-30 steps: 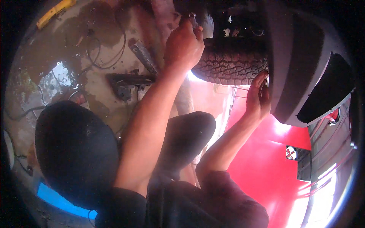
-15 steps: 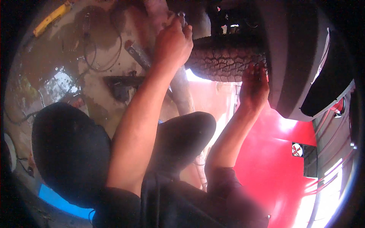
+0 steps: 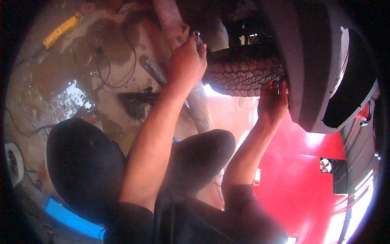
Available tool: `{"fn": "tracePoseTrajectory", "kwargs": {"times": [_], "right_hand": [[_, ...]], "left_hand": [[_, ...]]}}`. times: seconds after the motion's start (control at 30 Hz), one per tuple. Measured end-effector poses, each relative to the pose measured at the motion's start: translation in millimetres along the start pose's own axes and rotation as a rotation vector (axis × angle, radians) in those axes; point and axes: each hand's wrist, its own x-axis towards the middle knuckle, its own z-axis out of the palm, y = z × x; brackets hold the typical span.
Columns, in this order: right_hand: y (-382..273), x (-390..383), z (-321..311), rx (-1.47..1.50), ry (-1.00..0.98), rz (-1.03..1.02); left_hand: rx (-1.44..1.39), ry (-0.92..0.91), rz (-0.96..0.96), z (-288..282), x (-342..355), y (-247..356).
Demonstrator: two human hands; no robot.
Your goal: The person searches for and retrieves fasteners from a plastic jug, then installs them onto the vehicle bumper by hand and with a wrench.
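My left hand (image 3: 187, 61) is closed on a small silver wrench (image 3: 197, 37), held up beside the pinkish pipe-like beam (image 3: 166, 14) left of the tire. My right hand (image 3: 271, 103) is at the inner edge of the dark plastic bumper (image 3: 304, 57), in front of the treaded tire (image 3: 231, 71); its fingers are curled around something small and metallic that I cannot make out. The parts deeper under the vehicle are mostly in shadow.
A yellow bar-shaped object (image 3: 61, 29), cables (image 3: 111, 81) and dark metal pieces (image 3: 134, 105) lie on the wet floor (image 3: 48, 85). My dark-clad knees are below, near a blue strip (image 3: 73, 215). A red surface (image 3: 292, 171) with a small fan (image 3: 325, 164) is at the right.
My left hand with the wrench has shifted down in the picture. My right hand's fingers have bent at the bumper edge. The whole view has moved slightly.
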Motion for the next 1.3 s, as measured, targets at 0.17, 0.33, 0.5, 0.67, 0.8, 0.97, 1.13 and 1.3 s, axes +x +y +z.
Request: {"fn": "tracePoseTrajectory", "kwargs": {"times": [0.17,0.33,0.5,0.67,0.8,0.97,1.13,1.3], "right_hand": [[-1,1,-2,0.058,-0.108,0.005],[6,-4,3,0.093,-0.060,-0.059],[17,-6,4,0.358,-0.054,0.007],[26,-4,2,0.585,-0.104,0.096],[33,0,5,0.699,-0.180,0.094],[35,-3,8,0.643,-0.213,0.051],[37,-4,10,0.642,-0.091,0.006],[40,-1,11,0.598,-0.161,-0.063]], "left_hand": [[0.011,-0.023,-0.012,-2,-2,4],[0.006,-0.091,-0.033,-5,-2,8],[-0.014,-0.101,-0.067,-7,-4,10],[-0.005,-0.105,-0.053,-6,-5,12],[-0.006,-0.103,0.003,-3,-8,9],[0.030,-0.123,0.026,0,-9,5],[-0.044,-0.057,0.122,-1,-7,8],[0.098,-0.049,0.166,-3,-10,10]]}}
